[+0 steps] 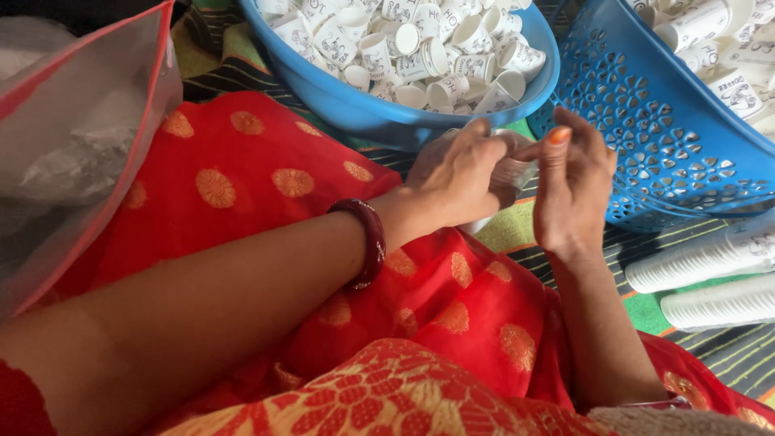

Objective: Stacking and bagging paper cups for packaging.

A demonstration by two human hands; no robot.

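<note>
We see both hands meet just in front of the blue tub, closed around a small stack of paper cups point(510, 173). The left hand point(456, 173) curls its fingers over the top of the stack, gripping it from the left; the right hand point(571, 190) pinches the stack's other side, thumb and forefinger bent in, an orange-painted nail point(559, 136) showing at the fingertip. The cups in the grip look thin and white, ribbed where the rims nest together, mostly hidden by the fingers; we cannot tell how many there are.

On the left wrist sits a dark red bangle point(368, 241), glossy and round. Under the arms lies red cloth point(242, 173) with woven orange-gold round motifs, soft and folded over the lap.

Beyond the hands stands a smooth round blue plastic tub point(379, 113), heaped with loose white paper cups point(420, 44) bearing dark print, lying at all angles. To the right leans a blue plastic basket point(654, 145) with a pierced, lattice-like wall, also holding white cups. Below it, two long nested rows of white cups point(710, 278) lie on their sides on a striped mat point(726, 347). At far left hangs a clear, crinkled plastic bag point(73, 153) with a red edge.
</note>
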